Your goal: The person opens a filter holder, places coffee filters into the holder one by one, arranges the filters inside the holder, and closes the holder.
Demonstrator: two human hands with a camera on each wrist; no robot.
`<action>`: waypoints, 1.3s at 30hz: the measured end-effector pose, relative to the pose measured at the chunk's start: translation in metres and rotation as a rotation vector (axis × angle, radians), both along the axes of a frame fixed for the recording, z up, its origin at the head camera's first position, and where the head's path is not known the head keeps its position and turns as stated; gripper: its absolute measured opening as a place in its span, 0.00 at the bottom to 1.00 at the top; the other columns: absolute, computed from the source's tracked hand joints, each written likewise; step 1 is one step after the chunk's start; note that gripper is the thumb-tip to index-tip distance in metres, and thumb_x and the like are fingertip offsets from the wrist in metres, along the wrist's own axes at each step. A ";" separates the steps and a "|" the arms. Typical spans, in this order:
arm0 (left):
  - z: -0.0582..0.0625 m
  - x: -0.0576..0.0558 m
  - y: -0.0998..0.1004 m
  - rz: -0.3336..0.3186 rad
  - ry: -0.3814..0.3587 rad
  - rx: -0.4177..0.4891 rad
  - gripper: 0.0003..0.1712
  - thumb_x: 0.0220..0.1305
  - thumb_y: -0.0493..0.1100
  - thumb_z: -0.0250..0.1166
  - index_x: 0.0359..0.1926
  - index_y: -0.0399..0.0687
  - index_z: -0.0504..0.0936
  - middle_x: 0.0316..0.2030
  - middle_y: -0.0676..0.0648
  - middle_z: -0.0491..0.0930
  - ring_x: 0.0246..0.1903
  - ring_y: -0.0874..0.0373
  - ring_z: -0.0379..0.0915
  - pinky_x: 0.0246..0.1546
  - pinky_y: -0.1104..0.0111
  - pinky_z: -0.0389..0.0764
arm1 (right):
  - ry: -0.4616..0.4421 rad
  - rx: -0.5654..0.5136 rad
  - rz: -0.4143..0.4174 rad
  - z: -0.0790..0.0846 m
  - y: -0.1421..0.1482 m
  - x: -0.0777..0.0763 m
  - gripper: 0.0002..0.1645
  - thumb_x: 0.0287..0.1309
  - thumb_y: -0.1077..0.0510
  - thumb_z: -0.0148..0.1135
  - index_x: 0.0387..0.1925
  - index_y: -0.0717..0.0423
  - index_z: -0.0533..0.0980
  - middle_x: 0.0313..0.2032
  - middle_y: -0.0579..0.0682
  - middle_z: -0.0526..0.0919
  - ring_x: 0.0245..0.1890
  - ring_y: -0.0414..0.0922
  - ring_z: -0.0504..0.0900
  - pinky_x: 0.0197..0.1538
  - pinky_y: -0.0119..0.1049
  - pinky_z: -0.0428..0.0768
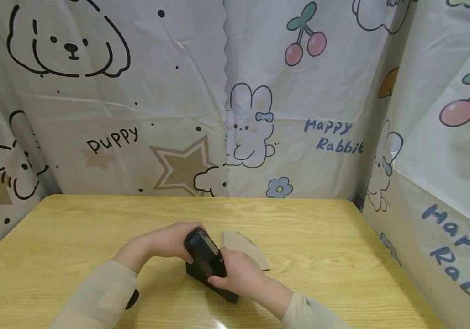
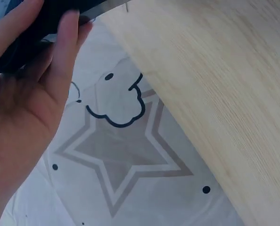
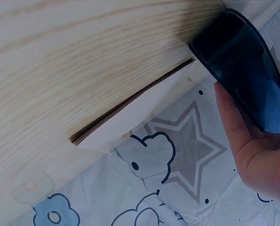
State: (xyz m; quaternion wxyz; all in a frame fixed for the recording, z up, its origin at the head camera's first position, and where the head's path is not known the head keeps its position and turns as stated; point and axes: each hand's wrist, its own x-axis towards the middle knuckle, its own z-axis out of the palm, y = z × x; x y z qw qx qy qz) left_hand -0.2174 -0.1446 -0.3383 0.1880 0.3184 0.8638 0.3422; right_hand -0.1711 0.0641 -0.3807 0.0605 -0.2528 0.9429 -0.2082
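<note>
Between the two hands is a black desk tool [image 1: 205,257] with a long glossy upper part over a wider dark base, slanting across the table. My left hand [image 1: 174,240] grips its far end, thumb on the near side and the fingers largely hidden behind. My right hand [image 1: 240,273] holds the near end, with the thumb across its side. In the right wrist view the tool [image 3: 241,70] shows a curved outline and a shiny dark face. Just behind the right hand lies a flat tan piece of card or thin booklet [image 1: 245,249], partly covered by that hand.
The work sits on a yellow wood-grain table [image 1: 321,256]. A printed curtain [image 1: 177,91] with cartoon animals hangs behind the back edge, and another sheet [image 1: 444,173] closes off the right side. A small dark thing [image 1: 133,299] shows beside the left sleeve.
</note>
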 end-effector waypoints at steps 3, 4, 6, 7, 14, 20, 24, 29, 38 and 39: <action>-0.003 -0.002 -0.002 -0.006 0.006 0.020 0.27 0.40 0.30 0.74 0.44 0.45 0.75 0.42 0.49 0.80 0.43 0.57 0.75 0.46 0.60 0.75 | -0.005 -0.007 -0.001 0.000 0.000 0.001 0.27 0.48 0.44 0.69 0.41 0.59 0.72 0.27 0.46 0.80 0.23 0.33 0.74 0.26 0.25 0.72; -0.004 -0.003 -0.003 -0.004 -0.001 0.025 0.27 0.40 0.30 0.74 0.44 0.46 0.76 0.42 0.49 0.80 0.43 0.58 0.76 0.46 0.60 0.75 | -0.003 -0.010 0.000 0.000 -0.001 0.000 0.27 0.49 0.44 0.69 0.41 0.59 0.72 0.27 0.46 0.80 0.23 0.33 0.74 0.26 0.25 0.72; -0.006 -0.004 -0.003 -0.011 -0.003 0.036 0.26 0.41 0.31 0.74 0.44 0.45 0.76 0.41 0.49 0.80 0.43 0.58 0.76 0.46 0.61 0.76 | -0.003 -0.010 -0.002 0.001 -0.001 0.001 0.26 0.49 0.44 0.69 0.41 0.59 0.72 0.27 0.46 0.79 0.23 0.33 0.73 0.26 0.25 0.72; -0.006 -0.004 -0.003 -0.015 0.001 0.036 0.26 0.41 0.31 0.74 0.44 0.45 0.77 0.41 0.49 0.80 0.42 0.58 0.76 0.46 0.61 0.76 | 0.004 -0.005 0.001 0.001 -0.001 0.001 0.26 0.49 0.44 0.69 0.40 0.59 0.72 0.26 0.46 0.79 0.22 0.33 0.73 0.26 0.26 0.72; -0.009 -0.005 -0.004 -0.026 0.045 0.010 0.26 0.40 0.33 0.75 0.43 0.46 0.76 0.40 0.51 0.81 0.40 0.62 0.75 0.45 0.64 0.76 | 0.044 0.012 -0.029 0.003 -0.008 0.004 0.32 0.57 0.33 0.54 0.40 0.60 0.70 0.25 0.46 0.77 0.20 0.36 0.71 0.25 0.29 0.70; -0.009 -0.004 -0.004 -0.023 0.066 0.008 0.25 0.42 0.35 0.75 0.43 0.47 0.76 0.40 0.51 0.80 0.39 0.62 0.74 0.42 0.66 0.75 | 0.121 -0.029 -0.026 0.012 -0.021 0.000 0.32 0.60 0.34 0.51 0.47 0.60 0.68 0.31 0.48 0.78 0.23 0.37 0.73 0.26 0.28 0.70; -0.008 -0.003 -0.003 -0.026 0.069 0.019 0.24 0.42 0.35 0.75 0.43 0.46 0.77 0.40 0.51 0.80 0.38 0.62 0.74 0.41 0.68 0.75 | 0.216 -0.013 -0.025 0.018 -0.028 -0.003 0.29 0.59 0.39 0.57 0.44 0.60 0.69 0.30 0.50 0.79 0.22 0.37 0.73 0.24 0.27 0.69; -0.010 -0.004 -0.002 -0.022 0.060 0.017 0.27 0.42 0.35 0.75 0.46 0.44 0.76 0.41 0.51 0.80 0.41 0.60 0.74 0.43 0.64 0.75 | 0.213 -0.019 -0.033 0.021 -0.024 -0.006 0.28 0.55 0.40 0.62 0.43 0.59 0.70 0.28 0.48 0.79 0.20 0.35 0.70 0.23 0.26 0.68; -0.010 -0.005 -0.002 -0.009 0.068 -0.050 0.24 0.41 0.36 0.76 0.43 0.51 0.80 0.40 0.55 0.81 0.40 0.62 0.74 0.44 0.65 0.75 | 0.098 -0.066 -0.056 0.035 -0.009 -0.005 0.26 0.53 0.40 0.64 0.41 0.55 0.70 0.24 0.46 0.77 0.17 0.36 0.67 0.19 0.29 0.65; -0.009 -0.005 -0.003 -0.006 0.074 -0.065 0.23 0.42 0.38 0.76 0.43 0.51 0.81 0.40 0.55 0.81 0.39 0.63 0.74 0.43 0.66 0.75 | 0.085 -0.086 -0.051 0.037 -0.007 -0.005 0.26 0.52 0.41 0.65 0.40 0.55 0.69 0.24 0.47 0.77 0.18 0.36 0.67 0.20 0.29 0.66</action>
